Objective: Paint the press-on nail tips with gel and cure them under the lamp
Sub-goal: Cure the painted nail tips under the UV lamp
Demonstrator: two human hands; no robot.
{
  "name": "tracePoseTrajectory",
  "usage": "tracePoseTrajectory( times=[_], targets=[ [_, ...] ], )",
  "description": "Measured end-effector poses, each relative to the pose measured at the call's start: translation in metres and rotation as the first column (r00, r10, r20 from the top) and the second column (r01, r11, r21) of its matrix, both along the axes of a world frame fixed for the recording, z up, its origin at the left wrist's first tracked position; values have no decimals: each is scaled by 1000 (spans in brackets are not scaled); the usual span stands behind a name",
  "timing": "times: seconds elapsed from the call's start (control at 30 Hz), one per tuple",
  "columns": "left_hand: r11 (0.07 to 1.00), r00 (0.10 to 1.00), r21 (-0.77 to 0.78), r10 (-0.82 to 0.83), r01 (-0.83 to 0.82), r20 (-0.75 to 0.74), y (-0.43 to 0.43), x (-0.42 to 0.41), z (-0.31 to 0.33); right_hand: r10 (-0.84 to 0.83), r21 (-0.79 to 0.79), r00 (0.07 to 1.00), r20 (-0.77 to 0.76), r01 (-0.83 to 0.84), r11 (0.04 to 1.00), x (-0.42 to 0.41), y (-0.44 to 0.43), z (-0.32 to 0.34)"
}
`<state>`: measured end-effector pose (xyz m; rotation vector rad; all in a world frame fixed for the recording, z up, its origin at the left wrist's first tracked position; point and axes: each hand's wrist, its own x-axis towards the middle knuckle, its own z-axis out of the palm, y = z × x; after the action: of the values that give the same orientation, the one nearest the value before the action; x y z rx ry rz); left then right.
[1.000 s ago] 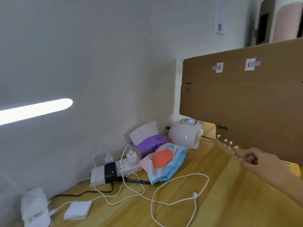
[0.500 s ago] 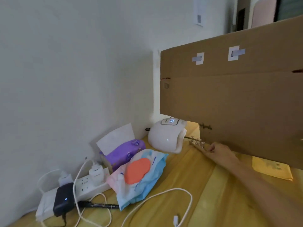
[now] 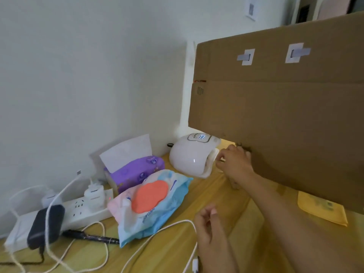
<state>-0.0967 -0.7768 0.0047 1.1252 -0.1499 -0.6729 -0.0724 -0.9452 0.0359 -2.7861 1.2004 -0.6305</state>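
Note:
The white curing lamp (image 3: 191, 156) stands at the back of the wooden table (image 3: 167, 255), its display lit and its opening turned to the right. My right hand (image 3: 236, 164) is at that opening with curled fingers, pinching the end of the clear nail tip strip. The rest of the strip and its tips are hidden by my fingers and the lamp. My left hand (image 3: 208, 225) hovers low over the table in front, fingers loosely curled and holding nothing.
A large cardboard sheet (image 3: 285, 105) hangs close over my right hand and the lamp. Left of the lamp lie a purple tissue pack (image 3: 137, 170), a wet wipe pack (image 3: 153, 201), a power strip (image 3: 78, 211), a black pen (image 3: 92, 236) and white cables (image 3: 173, 225). A yellow envelope (image 3: 321, 209) lies at the right.
My right hand carried the nail tip strip leftward from open air to the lamp's opening, where the tips went out of sight. My left hand has come into view. The view swung right.

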Motion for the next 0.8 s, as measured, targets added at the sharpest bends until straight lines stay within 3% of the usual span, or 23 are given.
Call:
tracePoseTrajectory(
  times=[0.07, 0.1, 0.17, 0.27, 0.43, 0.6, 0.7, 0.8],
  targets=[
    [989, 991, -82, 115, -121, -75, 27, -8, -16, -17, 127, 998, -60, 25, 992, 9, -17, 4],
    [987, 986, -38, 152, -155, -72, 23, -4, -16, -11, 199, 999, -43, 19, 980, 9, -23, 6],
    [978, 977, -40, 208, -207, 43, 24, -13, -15, -4, 295, 998, 63, -15, 955, 2, -31, 9],
    [967, 971, -83, 240, -240, -13, 20, -13, -13, 13, 243, 991, 131, -45, 969, -21, -36, 3],
    [969, 968, -36, 245, -243, 54, 26, -21, -11, -27, 334, 984, -173, 85, 939, -55, -27, -16],
    [973, 972, -49, 230, -228, 54, 31, -24, -10, 22, 352, 1000, -9, -17, 936, -53, -7, -31],
    [964, 959, -57, 265, -260, 103, 33, -26, -8, 62, 339, 993, -101, -24, 941, -61, 2, -24],
    [950, 933, -60, 313, -307, 178, 33, -26, -8, 220, 374, 961, -165, -145, 916, -68, 17, -21]
  ],
)
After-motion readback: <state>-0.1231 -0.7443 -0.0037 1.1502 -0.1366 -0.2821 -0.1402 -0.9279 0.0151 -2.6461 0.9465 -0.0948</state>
